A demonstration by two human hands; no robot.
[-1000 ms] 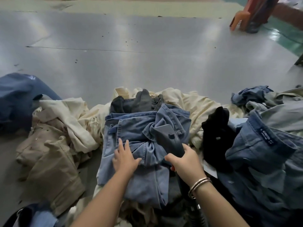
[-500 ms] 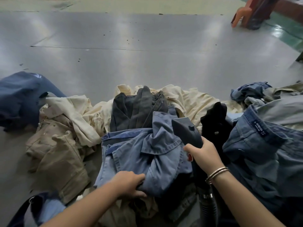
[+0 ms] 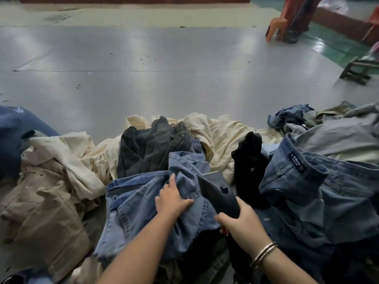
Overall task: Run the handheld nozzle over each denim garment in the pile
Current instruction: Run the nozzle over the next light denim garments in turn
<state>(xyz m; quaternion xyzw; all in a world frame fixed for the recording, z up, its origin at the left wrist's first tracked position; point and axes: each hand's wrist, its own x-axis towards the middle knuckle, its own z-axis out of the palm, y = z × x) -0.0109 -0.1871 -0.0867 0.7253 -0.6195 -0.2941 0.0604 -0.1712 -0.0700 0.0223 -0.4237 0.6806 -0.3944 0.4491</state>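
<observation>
A crumpled blue denim garment (image 3: pixel 141 206) lies on top of the pile in front of me. My left hand (image 3: pixel 171 198) rests flat on it with fingers extended. My right hand (image 3: pixel 241 223) grips the handle of a dark grey handheld nozzle (image 3: pixel 217 191), whose head sits against the right side of the blue denim. A dark grey denim piece (image 3: pixel 151 146) lies just behind it. More blue denim with a label (image 3: pixel 303 187) is heaped at the right.
Cream garments (image 3: pixel 217 136) and tan garments (image 3: pixel 47 210) spread across the left and back of the pile. A black cloth (image 3: pixel 249 160) stands beside the nozzle. Grey floor (image 3: pixel 164 78) stretches ahead; an orange plastic chair (image 3: pixel 285 23) and a stool (image 3: pixel 359 68) stand far right.
My left hand let go of the denim's near edge and moved forward to lie flat on top. The nozzle slid slightly toward me along the garment's right side.
</observation>
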